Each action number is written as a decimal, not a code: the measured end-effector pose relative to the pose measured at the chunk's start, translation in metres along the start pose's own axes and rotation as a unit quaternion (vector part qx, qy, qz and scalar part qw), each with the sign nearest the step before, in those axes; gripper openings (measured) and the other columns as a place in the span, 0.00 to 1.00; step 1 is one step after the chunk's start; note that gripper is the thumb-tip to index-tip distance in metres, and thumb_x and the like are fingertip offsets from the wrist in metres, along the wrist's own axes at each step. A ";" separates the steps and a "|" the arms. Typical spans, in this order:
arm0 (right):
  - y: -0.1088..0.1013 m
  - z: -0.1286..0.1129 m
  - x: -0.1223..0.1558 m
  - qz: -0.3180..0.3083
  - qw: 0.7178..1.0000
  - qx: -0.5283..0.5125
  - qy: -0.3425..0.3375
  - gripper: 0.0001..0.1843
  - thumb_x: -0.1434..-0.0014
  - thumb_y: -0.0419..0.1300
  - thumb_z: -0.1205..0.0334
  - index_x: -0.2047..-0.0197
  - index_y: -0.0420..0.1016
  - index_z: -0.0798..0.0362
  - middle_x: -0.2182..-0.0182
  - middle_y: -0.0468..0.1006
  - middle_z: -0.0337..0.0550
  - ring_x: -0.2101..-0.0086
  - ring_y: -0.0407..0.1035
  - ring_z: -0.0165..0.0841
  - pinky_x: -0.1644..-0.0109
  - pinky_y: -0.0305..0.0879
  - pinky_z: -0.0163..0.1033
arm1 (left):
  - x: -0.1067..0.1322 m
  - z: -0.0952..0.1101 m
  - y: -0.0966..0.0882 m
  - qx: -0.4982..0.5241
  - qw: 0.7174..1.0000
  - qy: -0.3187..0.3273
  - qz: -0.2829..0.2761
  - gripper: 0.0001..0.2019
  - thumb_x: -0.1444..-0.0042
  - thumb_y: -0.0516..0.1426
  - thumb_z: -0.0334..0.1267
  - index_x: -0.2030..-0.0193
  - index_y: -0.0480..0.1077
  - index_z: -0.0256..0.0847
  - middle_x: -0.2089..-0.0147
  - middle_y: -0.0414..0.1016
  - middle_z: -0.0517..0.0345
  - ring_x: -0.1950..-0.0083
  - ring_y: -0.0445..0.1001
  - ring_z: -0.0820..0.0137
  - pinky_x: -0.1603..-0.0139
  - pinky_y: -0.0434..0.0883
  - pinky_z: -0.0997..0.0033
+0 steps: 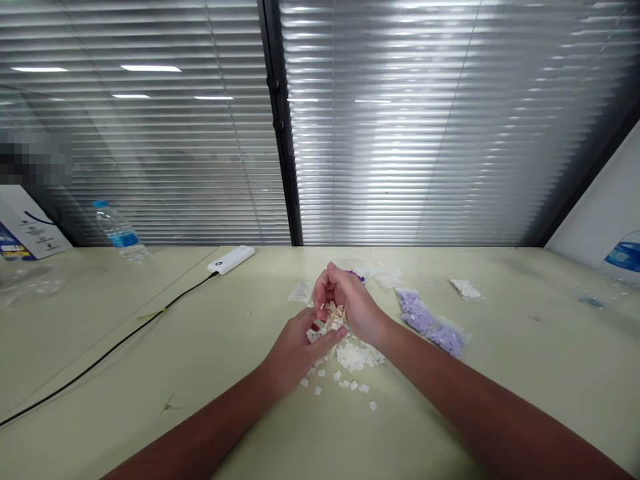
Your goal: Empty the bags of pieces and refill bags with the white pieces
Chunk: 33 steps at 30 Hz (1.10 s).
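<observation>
Near the middle of the frame, a loose heap of small white square pieces (356, 355) is spread over a pale green surface (440, 427), with a few strays scattered toward the lower edge of the heap and a cream-tinted cluster (332, 319) bunched between the two hands. The exact material of the pieces cannot be told, though they look flat and hard-edged. The left hand (295, 353) is held half open at the lower left of the heap, palm turned inward, with its fingers extended toward the right and the pieces lying against them. The right hand (345, 299) is raised just above it, with the fingers curled downward into a loose cup; whether pieces are gripped inside it cannot be told. Both forearms are stretched in from the bottom corners of the frame. Just to the right, pale purple pieces are packed in clear plastic bags (425, 319), while smaller clear bags (301, 291) and (466, 289) are laid near the far edge. At upper left, a white power bank (231, 260) is connected to a black cable (110, 350), and a water bottle (119, 230) with a blue label is stood beside a printed white box (30, 223). Another bottle (623, 259) is seen at the right edge. No writing on the labels can be read.
</observation>
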State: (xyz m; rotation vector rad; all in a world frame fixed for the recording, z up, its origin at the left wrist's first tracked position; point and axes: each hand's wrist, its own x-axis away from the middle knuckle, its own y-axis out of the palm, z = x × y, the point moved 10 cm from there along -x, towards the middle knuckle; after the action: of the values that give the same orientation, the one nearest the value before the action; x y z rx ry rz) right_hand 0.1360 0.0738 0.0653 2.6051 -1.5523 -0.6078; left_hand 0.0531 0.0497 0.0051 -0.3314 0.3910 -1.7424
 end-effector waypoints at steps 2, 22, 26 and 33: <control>0.003 0.000 0.000 -0.021 1.000 0.011 0.005 0.34 0.32 0.48 0.34 0.72 0.70 0.57 0.74 0.71 0.43 0.75 0.68 0.29 0.68 0.64 0.35 | 0.000 0.001 0.000 0.011 1.000 -0.004 -0.004 0.24 0.50 0.62 0.64 0.57 0.75 0.47 0.56 0.77 0.61 0.56 0.70 0.74 0.65 0.61 0.82; -0.033 -0.054 0.000 0.001 0.997 0.077 -0.020 0.26 0.34 0.58 0.42 0.66 0.79 0.58 0.66 0.79 0.50 0.64 0.77 0.38 0.52 0.73 0.44 | -0.003 0.001 0.009 0.278 0.954 -0.036 -0.103 0.26 0.47 0.61 0.59 0.46 0.74 0.46 0.45 0.77 0.56 0.50 0.75 0.71 0.54 0.74 0.78; -0.057 -0.058 0.006 0.027 0.989 0.147 0.004 0.26 0.33 0.58 0.42 0.66 0.79 0.59 0.67 0.80 0.52 0.67 0.78 0.39 0.56 0.73 0.44 | -0.002 0.004 0.014 0.362 0.917 -0.054 -0.158 0.26 0.44 0.57 0.58 0.44 0.73 0.46 0.47 0.76 0.54 0.55 0.75 0.73 0.59 0.74 0.79; -0.067 -0.003 0.060 -0.003 0.924 0.375 0.070 0.21 0.30 0.55 0.47 0.59 0.84 0.52 0.62 0.81 0.47 0.69 0.73 0.33 0.67 0.66 0.38 | -0.014 -0.003 0.004 0.212 0.972 -0.007 -0.100 0.27 0.48 0.65 0.56 0.44 0.73 0.50 0.51 0.76 0.58 0.56 0.73 0.76 0.58 0.71 0.81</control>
State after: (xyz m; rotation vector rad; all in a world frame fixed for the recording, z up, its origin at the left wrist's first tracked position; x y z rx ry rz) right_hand 0.2187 0.0550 0.0334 3.0463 -2.0233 0.2486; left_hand 0.0582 0.0633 0.0010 -0.0735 -0.0331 -1.9650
